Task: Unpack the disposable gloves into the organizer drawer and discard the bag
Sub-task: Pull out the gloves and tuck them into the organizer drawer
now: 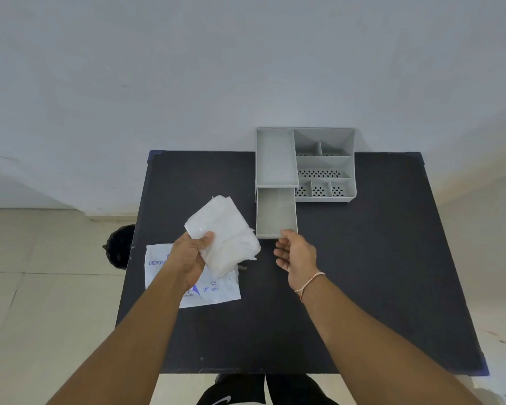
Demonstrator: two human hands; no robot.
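The left hand (192, 252) and the gloves (225, 235) are covering much of the bag (216, 290), cutting its print to "DISPOS". The tabletop (362, 273) is hiding part of the black bin (120, 247) at left. Both forearms are running off the near edge.

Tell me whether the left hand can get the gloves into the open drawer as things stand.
Probably yes. The left hand grips the gloves just beside the drawer, which is pulled out, looks empty and is open on top. The right hand touches only its front edge.
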